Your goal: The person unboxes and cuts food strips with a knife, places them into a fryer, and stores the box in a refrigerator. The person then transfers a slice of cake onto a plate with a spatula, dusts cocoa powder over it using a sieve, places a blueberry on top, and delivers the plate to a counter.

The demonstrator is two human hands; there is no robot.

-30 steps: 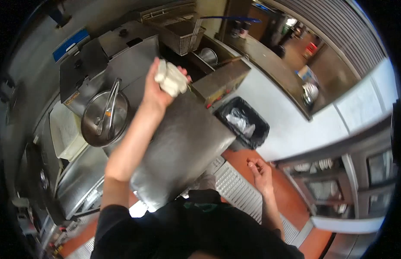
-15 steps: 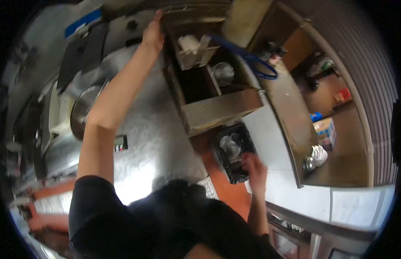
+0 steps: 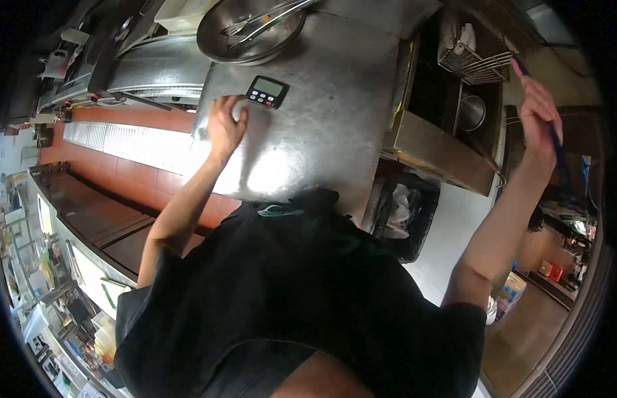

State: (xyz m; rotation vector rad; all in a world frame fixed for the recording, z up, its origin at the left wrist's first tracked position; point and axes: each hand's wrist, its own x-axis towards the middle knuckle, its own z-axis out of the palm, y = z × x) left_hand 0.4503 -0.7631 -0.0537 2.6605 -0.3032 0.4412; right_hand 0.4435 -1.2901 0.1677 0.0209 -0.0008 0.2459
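My right hand (image 3: pixel 539 116) is at the right, closed round the dark blue handle of a wire fry basket (image 3: pixel 474 56). The basket sits over the fryer (image 3: pixel 438 142), with something white inside it. On the left, my left hand (image 3: pixel 225 126) hovers over or rests on the edge of the steel counter (image 3: pixel 321 126); contact is unclear. Its fingers are slightly spread and hold nothing. Just beside those fingertips lies a black digital timer (image 3: pixel 268 91) with a grey screen and small buttons.
A steel bowl (image 3: pixel 219 40) holding tongs (image 3: pixel 268 26) stands at the counter's back. A round metal container (image 3: pixel 471 113) sits in the fryer's right part. Below the fryer is a black-lined bin (image 3: pixel 408 215). Red floor (image 3: pixel 139 169) shows at left, and a shelf (image 3: pixel 544 331) at right.
My left hand has come back from the fryer's far side to the timer. My right hand has risen from above the bin and taken the basket handle. The view has turned left.
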